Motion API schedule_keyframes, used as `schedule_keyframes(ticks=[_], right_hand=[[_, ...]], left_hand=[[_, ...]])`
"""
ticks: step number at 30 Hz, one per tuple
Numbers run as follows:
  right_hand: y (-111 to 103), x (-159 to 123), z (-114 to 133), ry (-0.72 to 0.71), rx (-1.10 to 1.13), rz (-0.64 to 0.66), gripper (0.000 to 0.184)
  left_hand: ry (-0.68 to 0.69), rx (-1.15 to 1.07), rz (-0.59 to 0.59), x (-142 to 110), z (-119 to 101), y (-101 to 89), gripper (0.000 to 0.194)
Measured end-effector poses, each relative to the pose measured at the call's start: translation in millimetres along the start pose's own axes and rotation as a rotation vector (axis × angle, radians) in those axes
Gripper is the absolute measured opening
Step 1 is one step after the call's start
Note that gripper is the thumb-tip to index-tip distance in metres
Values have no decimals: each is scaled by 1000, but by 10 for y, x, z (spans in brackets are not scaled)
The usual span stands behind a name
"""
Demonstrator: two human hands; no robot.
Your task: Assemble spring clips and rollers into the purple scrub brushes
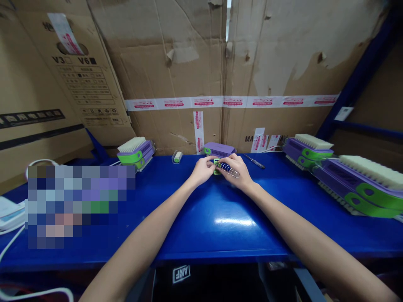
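Blue and glossy, the bench (pixel 220 218) carries your work at its far middle, close to the cardboard wall (pixel 176 67). Your left hand (pixel 204 168) and right hand (pixel 234 167) meet there over a small green part (pixel 216 167), fingers curled in on it from both sides. Your right hand also pinches a metal coil spring (pixel 231 170), which lies across the fingers and points right. How firmly the left fingers grip the part cannot be told; they at least touch it.

Just beyond your hands sits a purple brush body (pixel 219 149) with a green end, no bristles visible on it. A slim tool (pixel 255 161) lies to its right, a small clear cap (pixel 178 157) to its left.

Judging by the lay of things, much is done: finished purple-and-green brushes are stacked at far left (pixel 136 153) and in a row at right (pixel 346 176). The spring looks not yet seated, and the body behind is not yet joined.
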State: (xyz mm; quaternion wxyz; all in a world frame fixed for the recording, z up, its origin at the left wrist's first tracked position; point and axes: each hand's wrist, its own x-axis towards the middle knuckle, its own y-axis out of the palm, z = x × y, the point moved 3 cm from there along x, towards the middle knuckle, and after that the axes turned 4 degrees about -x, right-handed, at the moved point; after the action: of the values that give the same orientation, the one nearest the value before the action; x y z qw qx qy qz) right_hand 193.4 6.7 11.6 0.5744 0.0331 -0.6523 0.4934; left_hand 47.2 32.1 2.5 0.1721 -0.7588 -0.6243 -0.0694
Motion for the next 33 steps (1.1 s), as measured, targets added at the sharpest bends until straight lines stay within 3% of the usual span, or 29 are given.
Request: schedule_keyframes(ticks=[8,15,23,33], right_hand=[[40,12,37,-44,67,89,34],[64,-1,-44,-35,43,123,29],[72,-26,-81,23,60,85,23],[129,-7,-106,199,204,-20,17]], left_hand=[[11,126,-16,11,36,-38,33],[7,56,-12,27,91,-48,29],[-89,-81,77,-7,24,21,38],[-90,-23,23,-33,-66,40,37]])
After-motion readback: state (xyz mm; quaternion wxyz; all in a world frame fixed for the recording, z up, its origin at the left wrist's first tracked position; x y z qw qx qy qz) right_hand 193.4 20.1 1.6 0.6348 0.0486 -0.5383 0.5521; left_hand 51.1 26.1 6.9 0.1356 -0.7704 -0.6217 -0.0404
